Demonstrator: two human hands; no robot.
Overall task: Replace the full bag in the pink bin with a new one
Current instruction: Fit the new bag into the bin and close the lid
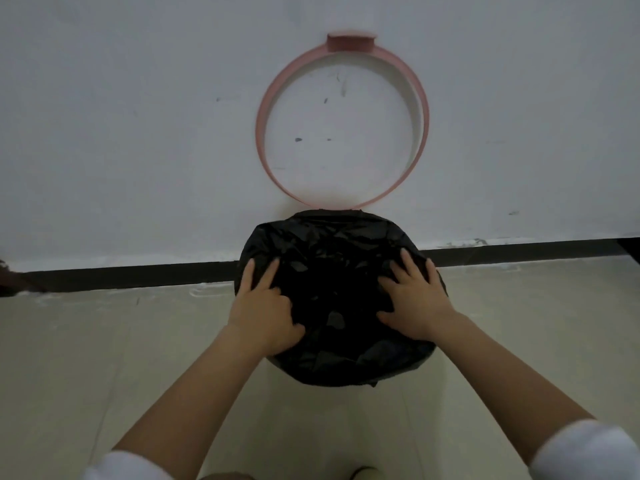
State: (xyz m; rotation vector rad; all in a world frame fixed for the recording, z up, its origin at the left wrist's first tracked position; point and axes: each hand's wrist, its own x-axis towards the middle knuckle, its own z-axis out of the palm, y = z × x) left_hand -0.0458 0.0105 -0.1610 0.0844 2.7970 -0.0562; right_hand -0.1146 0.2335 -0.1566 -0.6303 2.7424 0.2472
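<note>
A round bin stands on the floor against the wall, its top fully covered by a black plastic bag (337, 271), so the bin body is hidden. Its pink ring lid (266, 109) is flipped up and leans on the white wall, hinged at the bin's far edge. My left hand (265, 303) lies flat on the bag's left side with fingers spread. My right hand (414, 299) lies flat on the right side, fingers spread too. Neither hand has plastic pinched in it.
A white wall (138, 133) with small dark marks rises behind the bin, with a black skirting strip (121, 277) along its foot. Pale floor tiles (104, 358) extend to both sides and towards me. A shoe tip (363, 474) shows at the bottom edge.
</note>
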